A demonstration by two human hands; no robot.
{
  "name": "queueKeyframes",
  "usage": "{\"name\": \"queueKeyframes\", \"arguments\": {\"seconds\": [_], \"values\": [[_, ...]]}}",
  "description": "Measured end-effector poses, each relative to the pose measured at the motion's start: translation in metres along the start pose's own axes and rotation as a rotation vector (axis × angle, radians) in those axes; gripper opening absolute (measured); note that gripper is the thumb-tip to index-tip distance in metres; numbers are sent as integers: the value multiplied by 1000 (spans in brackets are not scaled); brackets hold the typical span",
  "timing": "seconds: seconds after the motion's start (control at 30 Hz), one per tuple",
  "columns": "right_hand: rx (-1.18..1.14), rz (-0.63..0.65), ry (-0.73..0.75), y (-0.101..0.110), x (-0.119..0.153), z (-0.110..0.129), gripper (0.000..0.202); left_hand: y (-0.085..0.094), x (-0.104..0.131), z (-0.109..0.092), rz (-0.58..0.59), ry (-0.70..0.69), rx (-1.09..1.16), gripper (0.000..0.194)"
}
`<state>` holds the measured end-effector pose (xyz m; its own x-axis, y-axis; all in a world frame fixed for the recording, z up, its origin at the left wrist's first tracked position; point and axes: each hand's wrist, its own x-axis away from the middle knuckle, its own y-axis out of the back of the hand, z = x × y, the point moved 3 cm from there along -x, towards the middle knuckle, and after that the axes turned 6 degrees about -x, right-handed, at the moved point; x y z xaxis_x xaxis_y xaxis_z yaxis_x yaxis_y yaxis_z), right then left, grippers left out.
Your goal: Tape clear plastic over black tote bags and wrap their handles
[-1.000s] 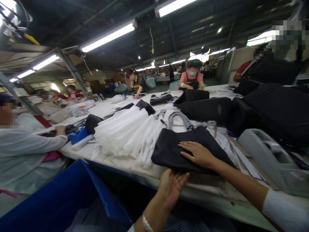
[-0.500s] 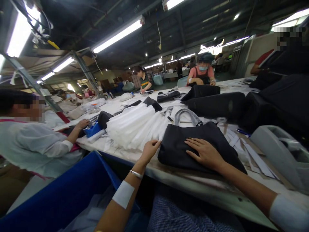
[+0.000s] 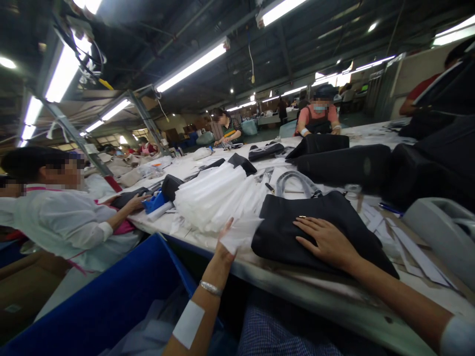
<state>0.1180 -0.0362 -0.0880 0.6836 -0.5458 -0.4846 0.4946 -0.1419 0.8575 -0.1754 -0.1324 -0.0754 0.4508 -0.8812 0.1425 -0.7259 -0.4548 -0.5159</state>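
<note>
A black handbag (image 3: 282,227) lies on its side at the table's front edge, its wrapped handles (image 3: 297,180) pointing away from me. My right hand (image 3: 328,242) rests flat on the bag with the fingers stretched out. Just off the bag's left end, my left hand (image 3: 225,242) is closed on a thin white sheet (image 3: 243,233), which partly covers its fingers. The sheet reaches from the hand to the bag's edge; whether its far end is inside the bag cannot be made out. A heap of folded white sheets (image 3: 211,198) lies behind the left hand.
A blue bin (image 3: 111,291) with white material inside stands below the table at left. A grey tape dispenser (image 3: 441,237) and white strips (image 3: 415,247) lie at right. More black bags (image 3: 341,160) lie behind. A co-worker (image 3: 70,212) sits at left, another (image 3: 321,116) across the table.
My left hand has drawn slightly away from the bag's left end, and a white sheet now shows in it. My right hand stays on the bag. The view has shifted a little.
</note>
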Motion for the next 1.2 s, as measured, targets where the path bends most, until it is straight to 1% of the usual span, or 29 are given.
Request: {"name": "queueKeyframes", "arguments": {"seconds": [0.07,0.13,0.2,0.27,0.33,0.37,0.43,0.47,0.5,0.53,0.6,0.63,0.67,0.7,0.73,0.77,0.8,0.83,0.87,0.9,0.93,0.97,1.0,1.03,1.07,1.13,1.2], "values": [[0,-5,10,-2,0,-1,51,-5,11,14,7,81,-49,49],[-1,-11,19,-3,1,-2,51,-10,18,21,25,156,-111,56],[0,-14,24,-2,1,-1,51,-14,21,18,74,186,-221,58],[6,-10,25,-2,1,0,51,-16,19,6,166,160,-432,58],[12,-8,20,-1,1,0,51,-18,13,-13,254,60,-765,48],[12,-9,18,-1,2,0,51,-19,9,-26,267,-25,-957,40],[7,-13,21,-1,2,0,51,-21,0,-59,213,-261,-1285,31],[4,-16,23,-1,2,0,51,-22,-4,-78,170,-394,-1374,32],[1,-16,26,-1,2,0,51,-23,-7,-97,136,-506,-1385,34],[-1,-15,27,-1,2,0,51,-24,-9,-115,113,-587,-1328,34],[0,-13,20,0,1,0,51,-23,-8,-149,25,-723,-1118,35],[0,-14,15,1,1,1,51,-21,-3,-162,-31,-787,-1027,36],[-1,-14,10,1,1,2,51,-20,4,-172,-84,-847,-966,37],[-1,-15,8,2,1,3,51,-19,13,-176,-116,-895,-938,39],[-1,-16,7,3,1,4,50,-19,24,-174,-111,-914,-943,41],[-1,-16,8,3,1,5,50,-18,35,-166,-73,-895,-962,42],[-2,-15,10,4,1,6,50,-19,45,-152,-8,-843,-990,42],[-3,-14,13,4,0,6,50,-19,53,-134,86,-759,-1030,39],[-4,-14,14,3,0,6,51,-18,59,-112,175,-658,-1082,31],[-5,-13,16,3,0,5,51,-17,62,-88,253,-558,-1140,17],[-5,-10,16,2,0,4,51,-16,62,-65,334,-452,-1208,10],[-4,-6,17,1,1,3,52,-14,58,-45,354,-369,-1239,22],[-2,-1,19,0,1,2,52,-10,51,-29,323,-298,-1221,31],[0,4,20,-1,1,1,52,-7,41,-17,259,-223,-1156,36],[2,6,22,-1,1,0,52,-3,30,-9,177,-150,-1043,38],[7,6,22,-1,2,0,52,1,9,-2,35,-45,-735,38],[12,4,18,-1,2,1,52,0,-5,-4,-21,-15,-488,35]]}}
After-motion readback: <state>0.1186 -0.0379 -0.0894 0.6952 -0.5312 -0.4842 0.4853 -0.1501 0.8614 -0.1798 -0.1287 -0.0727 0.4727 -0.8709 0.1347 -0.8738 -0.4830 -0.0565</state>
